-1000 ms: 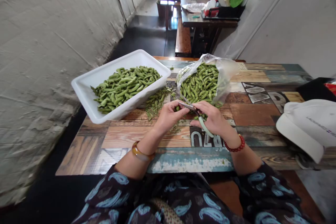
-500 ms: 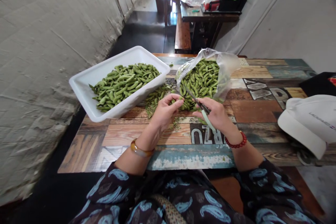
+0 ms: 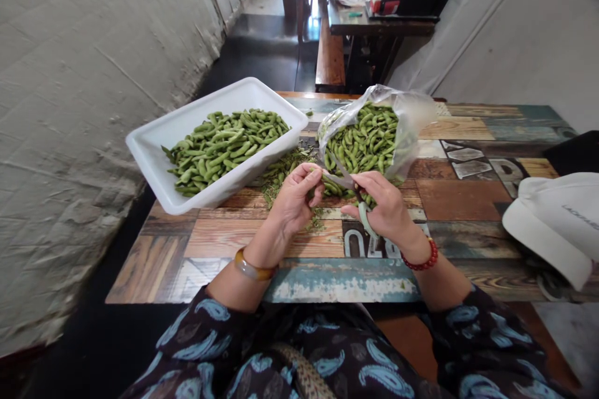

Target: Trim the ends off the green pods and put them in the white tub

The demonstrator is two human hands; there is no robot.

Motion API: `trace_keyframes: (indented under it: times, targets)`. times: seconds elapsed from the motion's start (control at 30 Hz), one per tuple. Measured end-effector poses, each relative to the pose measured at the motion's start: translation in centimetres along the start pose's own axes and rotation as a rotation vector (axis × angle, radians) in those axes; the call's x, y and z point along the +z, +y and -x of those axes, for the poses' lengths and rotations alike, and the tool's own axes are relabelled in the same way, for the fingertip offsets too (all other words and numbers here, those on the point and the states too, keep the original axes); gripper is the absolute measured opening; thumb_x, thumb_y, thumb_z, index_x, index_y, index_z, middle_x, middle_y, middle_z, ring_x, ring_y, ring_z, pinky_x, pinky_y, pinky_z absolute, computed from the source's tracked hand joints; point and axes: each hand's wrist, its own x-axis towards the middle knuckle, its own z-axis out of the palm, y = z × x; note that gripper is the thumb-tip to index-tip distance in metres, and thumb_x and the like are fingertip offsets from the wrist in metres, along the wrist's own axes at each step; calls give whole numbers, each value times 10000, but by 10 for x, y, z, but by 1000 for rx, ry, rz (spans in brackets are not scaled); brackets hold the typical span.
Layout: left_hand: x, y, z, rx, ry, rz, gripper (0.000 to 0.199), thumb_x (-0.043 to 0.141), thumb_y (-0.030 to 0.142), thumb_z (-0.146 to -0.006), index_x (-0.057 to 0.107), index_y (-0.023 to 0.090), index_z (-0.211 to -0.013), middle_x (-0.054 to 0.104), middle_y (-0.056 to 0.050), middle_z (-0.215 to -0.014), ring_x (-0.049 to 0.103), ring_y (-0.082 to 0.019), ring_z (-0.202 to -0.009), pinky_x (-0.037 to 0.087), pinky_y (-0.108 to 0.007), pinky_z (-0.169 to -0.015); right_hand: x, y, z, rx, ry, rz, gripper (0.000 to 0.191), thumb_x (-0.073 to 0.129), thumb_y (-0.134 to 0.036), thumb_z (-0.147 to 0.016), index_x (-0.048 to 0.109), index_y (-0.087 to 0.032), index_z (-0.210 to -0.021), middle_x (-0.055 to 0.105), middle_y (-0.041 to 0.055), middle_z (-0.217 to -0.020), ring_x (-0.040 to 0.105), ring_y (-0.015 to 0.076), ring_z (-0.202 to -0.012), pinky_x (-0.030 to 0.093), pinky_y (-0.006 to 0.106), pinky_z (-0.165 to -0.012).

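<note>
My right hand grips a pair of scissors with pale green handles. The blades are spread and point left, toward the fingertips of my left hand. Those fingers are pinched on a green soybean pod, mostly hidden by them. Just beyond the hands, a clear plastic bag lies on its side with its mouth toward me, full of green soybean pods. To the left stands a white plastic tub with a heap of pods in it. Clipped bits and pods lie between tub and bag.
The wood-patterned table carries a white cap at the right, beside a black item. A rough wall runs along the left. Farther off are a bench and a second table with a black tray of items.
The scissor blades have opened wider and swung left, closer to my left fingertips. The view has shifted slightly.
</note>
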Motion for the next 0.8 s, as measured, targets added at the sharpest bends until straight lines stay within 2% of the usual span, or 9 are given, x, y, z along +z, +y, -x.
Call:
trace_keyframes:
  times: [0.13,0.3,0.5,0.7,0.8]
  targets:
    - [0,-2,0,1,-14,-8,389,882,323,-611,572,157,-778,596,40,-669,424,-22,-448,258,-135,-379,1,0,1,-15,-7,6,552,727,-423,-842,562,-202,-1320,671,144,-1100,644,289,-1005,577,443,-874]
    - [0,-4,0,19,-23,-18,382,880,323,-602,576,155,-760,654,24,-785,434,-12,-458,261,-138,-374,2,0,2,12,-33,-15,540,711,-440,-854,561,-211,-1320,671,142,-1109,645,288,-1011,585,442,-867]
    - [-1,-3,1,20,-34,1,397,892,326,-591,581,155,-769,631,32,-737,426,-18,-457,259,-140,-382,2,0,1,11,-17,-43,487,707,-410,-867,579,-203,-1289,677,131,-1049,654,258,-931,592,387,-756]
    - [-1,-5,0,13,-41,-5,391,887,320,-608,564,157,-757,527,64,-595,408,-29,-458,256,-134,-387,2,-2,3,32,-51,-42,427,671,-421,-898,603,-198,-1256,698,115,-999,671,236,-876,582,366,-768]
    - [-2,-3,-1,7,-38,15,361,866,305,-638,563,154,-765,587,42,-679,439,-27,-493,283,-131,-398,0,-1,2,72,-30,-30,421,665,-443,-898,619,-193,-1233,708,105,-963,674,229,-840,579,360,-758]
